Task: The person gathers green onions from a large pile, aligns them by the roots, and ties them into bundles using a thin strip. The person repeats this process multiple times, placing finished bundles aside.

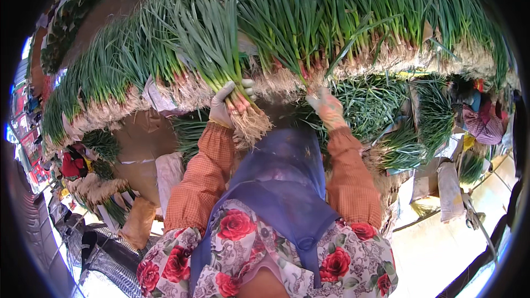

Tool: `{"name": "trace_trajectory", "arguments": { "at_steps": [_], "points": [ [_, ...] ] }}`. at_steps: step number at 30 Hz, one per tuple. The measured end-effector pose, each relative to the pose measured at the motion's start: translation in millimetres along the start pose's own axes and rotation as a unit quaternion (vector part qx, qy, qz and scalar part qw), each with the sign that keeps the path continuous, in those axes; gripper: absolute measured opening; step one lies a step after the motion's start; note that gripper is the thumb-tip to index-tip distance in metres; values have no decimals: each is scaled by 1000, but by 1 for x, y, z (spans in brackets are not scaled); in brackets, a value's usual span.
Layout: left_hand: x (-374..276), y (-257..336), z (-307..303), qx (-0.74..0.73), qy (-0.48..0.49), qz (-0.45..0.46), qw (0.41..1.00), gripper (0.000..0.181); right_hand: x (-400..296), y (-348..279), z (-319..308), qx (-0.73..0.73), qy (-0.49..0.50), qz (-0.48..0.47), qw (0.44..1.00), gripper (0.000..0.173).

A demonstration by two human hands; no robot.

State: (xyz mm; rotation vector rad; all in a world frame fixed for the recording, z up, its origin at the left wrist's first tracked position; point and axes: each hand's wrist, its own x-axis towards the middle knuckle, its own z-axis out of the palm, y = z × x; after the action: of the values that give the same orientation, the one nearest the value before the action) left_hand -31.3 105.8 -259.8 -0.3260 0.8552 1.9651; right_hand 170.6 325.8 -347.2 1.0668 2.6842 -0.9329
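Observation:
My left hand (225, 101), in a pale glove, is closed around a bunch of green onions (239, 103). The bunch's reddish stem bases and pale roots hang below the fingers, and its leaves point up and away. My right hand (327, 105), gloved and stained, has its fingertips at the roots of a green onion (306, 76) at the edge of the long row; whether it grips them cannot be told. That row of green onions (360, 29) curves across the view, leaves away from me and roots towards me.
Loose green leaves (372, 103) lie below the row at the right, beside another bundle (403, 149). More bundles (99, 190) lie at the lower left. Other people are at the far right (484, 120) and far left (73, 163). A cloth-like roll (450, 192) stands at the right.

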Motion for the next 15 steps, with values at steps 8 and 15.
{"name": "trace_trajectory", "arguments": {
  "at_steps": [8,15],
  "points": [
    [-17,-1,16,32,-41,-61,997,43,-11,-62,-31,530,-250,143,797,46],
    [-7,-33,19,59,23,-81,995,26,-17,-89,-28,407,-333,73,847,38]
  ]
}}
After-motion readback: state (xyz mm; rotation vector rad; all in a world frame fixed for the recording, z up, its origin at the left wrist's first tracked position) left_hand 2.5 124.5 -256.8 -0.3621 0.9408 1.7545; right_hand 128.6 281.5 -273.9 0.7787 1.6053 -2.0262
